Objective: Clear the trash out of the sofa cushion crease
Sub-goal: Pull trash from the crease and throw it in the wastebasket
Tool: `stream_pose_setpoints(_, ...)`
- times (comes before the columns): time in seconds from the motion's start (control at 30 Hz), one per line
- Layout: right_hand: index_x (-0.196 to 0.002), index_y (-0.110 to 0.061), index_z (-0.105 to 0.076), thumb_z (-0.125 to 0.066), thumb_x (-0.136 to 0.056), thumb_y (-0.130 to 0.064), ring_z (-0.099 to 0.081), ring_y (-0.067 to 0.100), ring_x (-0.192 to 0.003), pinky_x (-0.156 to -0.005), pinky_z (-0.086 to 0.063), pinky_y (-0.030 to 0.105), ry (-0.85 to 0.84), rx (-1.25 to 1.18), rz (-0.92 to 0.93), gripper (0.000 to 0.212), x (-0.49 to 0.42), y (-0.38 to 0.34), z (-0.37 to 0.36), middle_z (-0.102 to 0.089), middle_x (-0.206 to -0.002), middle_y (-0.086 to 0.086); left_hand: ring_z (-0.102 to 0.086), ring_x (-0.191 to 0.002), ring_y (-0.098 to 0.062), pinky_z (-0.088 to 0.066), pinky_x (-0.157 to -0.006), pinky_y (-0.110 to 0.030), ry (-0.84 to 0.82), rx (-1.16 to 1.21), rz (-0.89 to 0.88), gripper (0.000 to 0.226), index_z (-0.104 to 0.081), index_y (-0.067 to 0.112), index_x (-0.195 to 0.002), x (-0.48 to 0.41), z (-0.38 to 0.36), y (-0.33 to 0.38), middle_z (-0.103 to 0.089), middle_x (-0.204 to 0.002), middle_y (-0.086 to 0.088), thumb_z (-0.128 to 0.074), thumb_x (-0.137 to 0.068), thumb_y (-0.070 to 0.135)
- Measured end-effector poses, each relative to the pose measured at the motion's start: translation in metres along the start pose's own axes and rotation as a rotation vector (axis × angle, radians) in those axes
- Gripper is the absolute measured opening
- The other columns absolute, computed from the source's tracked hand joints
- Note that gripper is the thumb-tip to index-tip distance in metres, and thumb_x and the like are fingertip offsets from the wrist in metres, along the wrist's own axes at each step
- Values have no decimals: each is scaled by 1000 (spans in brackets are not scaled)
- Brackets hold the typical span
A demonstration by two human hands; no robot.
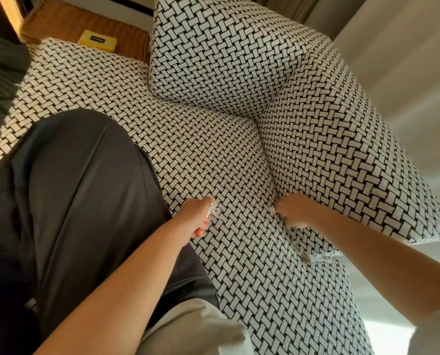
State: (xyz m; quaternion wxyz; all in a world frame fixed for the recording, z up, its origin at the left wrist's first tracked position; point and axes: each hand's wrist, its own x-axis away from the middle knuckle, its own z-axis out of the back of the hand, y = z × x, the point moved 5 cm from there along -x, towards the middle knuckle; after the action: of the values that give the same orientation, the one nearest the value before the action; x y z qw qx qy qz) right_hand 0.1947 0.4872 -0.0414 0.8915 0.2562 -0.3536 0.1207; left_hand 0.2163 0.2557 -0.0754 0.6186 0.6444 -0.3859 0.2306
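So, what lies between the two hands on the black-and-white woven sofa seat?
Head view: only bare woven seat fabric between left hand, holding white crumpled scraps, and right hand.

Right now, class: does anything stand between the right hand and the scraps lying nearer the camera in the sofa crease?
Nothing visible does. The right hand is at the crease, and the scraps lie further along it, toward the camera, partly tucked under the side cushion. The left hand grips crumpled white paper.

Dk grey trousers (73, 201), cream top (201, 326), bare forearms (137, 265)
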Motion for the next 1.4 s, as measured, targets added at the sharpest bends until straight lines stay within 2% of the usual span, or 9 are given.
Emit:
stream_pose_setpoints(0.1, -102, -9, -56, -57, -88, -10, -54, 12, -79, -77, -48, 22, 48, -17, -39, 14, 0, 4, -8, -50, -81, -4, -30, -46, -9, -27, -41, -22, -14, -5, -12, 30, -57, 6, -114, -2, -3, -2, -38, -59, 1, -43, -93, 22)
stream_pose_setpoints(0.3, -94, -8, -52, -54, -90, -11, -59, 14, -80, -71, -50, 23, 92, -95, -44, 5, 4, 3, -9, -56, -86, 0, -31, -46, -9, -27, -43, -20, -14, 2, -11, 24, -58, 7, -106, -3, -4, -2, -39, -57, 1, -43, -95, 23)
stream_pose_setpoints(0.57, -105, -11, -57, -55, -89, -11, -63, 14, -79, -70, -57, 28, 155, -315, -55, 16, 7, 11, -11, -62, -96, 3, -30, -42, -8, -26, -38, -18, -44, -38, -11, 19, -52, 21, -80, -9, -7, -6, -37, -52, 3, -40, -95, 23)
stream_pose_setpoints(0.77, -108, -11, -55, -52, -91, -10, -61, 14, -79, -64, -57, 27, 254, -373, -102, 17, 17, 12, -4, -56, -98, 2, -31, -40, -7, -26, -38, -18, -45, -35, -32, 20, -53, 19, -81, -9, -7, -7, -37, -49, 4, -40, -95, 22)
stream_pose_setpoints(0.9, -112, -15, -51, -54, -90, -10, -51, 12, -89, -68, -53, 25, 458, -284, -171, 22, 23, 5, 9, -50, -96, -4, -30, -37, -7, -26, -38, -18, -52, -35, -42, 22, -55, 18, -83, -9, -7, -7, -36, -48, 5, -38, -97, 24)
stream_pose_setpoints(1.03, -131, -17, -32, -42, -96, -33, -53, 27, -102, -72, -51, 39, 376, -284, -345, 39, 18, -10, 7, -50, -118, 9, -30, -35, -6, -25, -38, -19, -37, -23, -53, 24, -57, 14, -88, -7, -6, -6, -36, -44, 6, -39, -98, 26)
stream_pose_setpoints(1.17, -132, -17, -29, -26, -96, -51, -56, 27, -95, -56, -42, 32, 296, -349, -456, 50, 8, -24, -17, -52, -117, 11, -31, -34, -6, -25, -39, -19, -30, -19, -52, 23, -57, 14, -86, -5, -5, -7, -38, -40, 7, -40, -97, 24)
stream_pose_setpoints(1.27, -121, -11, -37, -27, -99, -40, -55, 21, -83, -51, -38, 27, 409, -357, -457, 38, 11, -26, -23, -57, -105, 9, -31, -32, -5, -25, -39, -19, -41, -18, -56, 21, -57, 16, -87, -5, -5, -6, -38, -39, 8, -40, -97, 24)
stream_pose_setpoints(1.4, -117, -5, -42, -46, -93, -7, -57, 18, -69, -51, -40, 21, 362, -414, -436, 25, 13, -29, -25, -60, -96, 8, -32, -35, -7, -26, -40, -20, -44, -8, -56, 23, -57, 14, -87, -2, -7, -4, -39, -42, 7, -40, -97, 26)
